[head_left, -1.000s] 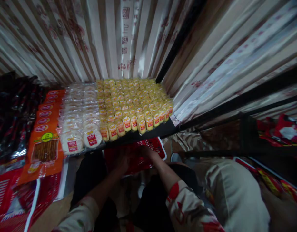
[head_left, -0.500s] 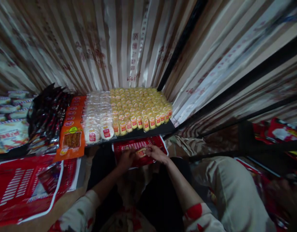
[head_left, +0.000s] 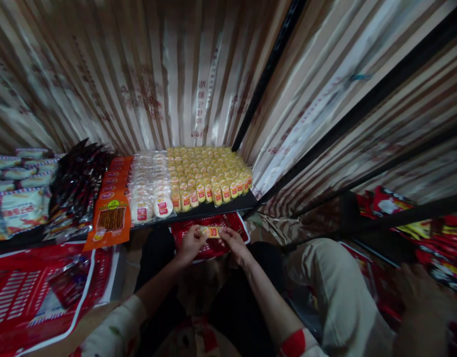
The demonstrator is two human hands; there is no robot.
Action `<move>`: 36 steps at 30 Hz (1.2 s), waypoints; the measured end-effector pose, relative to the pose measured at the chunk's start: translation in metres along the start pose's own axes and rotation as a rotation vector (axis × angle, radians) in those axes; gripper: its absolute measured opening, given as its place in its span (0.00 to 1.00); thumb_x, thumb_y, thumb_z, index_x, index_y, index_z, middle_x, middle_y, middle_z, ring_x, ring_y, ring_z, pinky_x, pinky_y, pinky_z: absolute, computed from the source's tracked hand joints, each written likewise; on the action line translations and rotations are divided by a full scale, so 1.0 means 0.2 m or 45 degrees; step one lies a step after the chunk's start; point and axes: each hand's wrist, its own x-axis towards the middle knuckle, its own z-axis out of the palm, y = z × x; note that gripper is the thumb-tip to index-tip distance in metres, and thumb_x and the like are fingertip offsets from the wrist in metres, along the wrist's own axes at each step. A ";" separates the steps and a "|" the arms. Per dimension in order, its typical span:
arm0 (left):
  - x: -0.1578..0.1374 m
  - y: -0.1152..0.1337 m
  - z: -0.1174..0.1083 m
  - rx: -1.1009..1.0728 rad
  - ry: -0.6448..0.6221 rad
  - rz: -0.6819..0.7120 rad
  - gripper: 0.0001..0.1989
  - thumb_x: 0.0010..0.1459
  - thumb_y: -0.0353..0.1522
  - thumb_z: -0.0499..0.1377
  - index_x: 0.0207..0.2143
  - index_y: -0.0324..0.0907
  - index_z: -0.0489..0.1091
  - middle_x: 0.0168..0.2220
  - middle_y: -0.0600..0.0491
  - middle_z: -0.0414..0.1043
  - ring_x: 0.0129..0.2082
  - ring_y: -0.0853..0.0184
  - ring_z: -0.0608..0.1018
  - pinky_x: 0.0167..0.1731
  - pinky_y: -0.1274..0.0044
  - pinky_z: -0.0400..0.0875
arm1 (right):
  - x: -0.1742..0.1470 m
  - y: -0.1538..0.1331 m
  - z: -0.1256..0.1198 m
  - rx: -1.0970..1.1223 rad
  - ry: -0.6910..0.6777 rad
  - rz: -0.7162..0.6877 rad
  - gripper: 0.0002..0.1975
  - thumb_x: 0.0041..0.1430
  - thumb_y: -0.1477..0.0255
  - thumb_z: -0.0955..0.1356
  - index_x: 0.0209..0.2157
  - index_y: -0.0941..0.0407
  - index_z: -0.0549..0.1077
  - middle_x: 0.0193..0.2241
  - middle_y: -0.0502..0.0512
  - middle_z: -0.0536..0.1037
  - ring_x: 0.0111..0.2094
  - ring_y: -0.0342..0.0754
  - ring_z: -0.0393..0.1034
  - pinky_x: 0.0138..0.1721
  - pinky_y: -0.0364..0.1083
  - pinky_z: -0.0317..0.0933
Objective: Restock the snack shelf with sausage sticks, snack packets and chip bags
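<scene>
Head view: my left hand [head_left: 193, 244] and right hand [head_left: 234, 243], fingertips closed, pinch opposite ends of the yellow packet [head_left: 212, 232] above the red basket [head_left: 231, 221]. Previously tilted, it now lies level, apparently better supported.

The left hand [head_left: 192, 245] and right hand [head_left: 234, 243] are holding a small yellow packet [head_left: 212, 232] by its ends over a red basket [head_left: 231, 221], while similar packets [head_left: 209, 173] are filling a black shelf [head_left: 230, 206] and a co-worker's hand [head_left: 424, 292] is showing near red bags [head_left: 442, 248]
</scene>
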 end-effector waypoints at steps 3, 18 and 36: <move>-0.01 0.08 0.00 0.064 0.077 0.062 0.17 0.56 0.28 0.54 0.49 0.40 0.61 0.36 0.52 0.71 0.25 0.73 0.76 0.22 0.83 0.68 | -0.02 0.01 0.04 0.040 0.057 0.011 0.19 0.42 0.56 0.71 0.30 0.56 0.70 0.17 0.46 0.70 0.17 0.39 0.61 0.19 0.39 0.55; 0.10 0.53 -0.07 0.932 0.251 0.519 0.21 0.56 0.24 0.53 0.53 0.36 0.63 0.52 0.42 0.68 0.49 0.62 0.73 0.50 0.71 0.66 | 0.05 -0.17 0.17 -0.140 0.370 -0.387 0.19 0.48 0.66 0.67 0.43 0.57 0.70 0.34 0.54 0.75 0.32 0.46 0.71 0.37 0.46 0.66; 0.32 0.66 -0.01 1.302 0.209 0.448 0.18 0.56 0.23 0.51 0.49 0.38 0.66 0.45 0.44 0.71 0.45 0.62 0.75 0.44 0.75 0.69 | 0.22 -0.15 0.20 -0.347 0.310 -0.729 0.19 0.53 0.73 0.61 0.46 0.59 0.72 0.41 0.62 0.75 0.39 0.48 0.73 0.43 0.50 0.68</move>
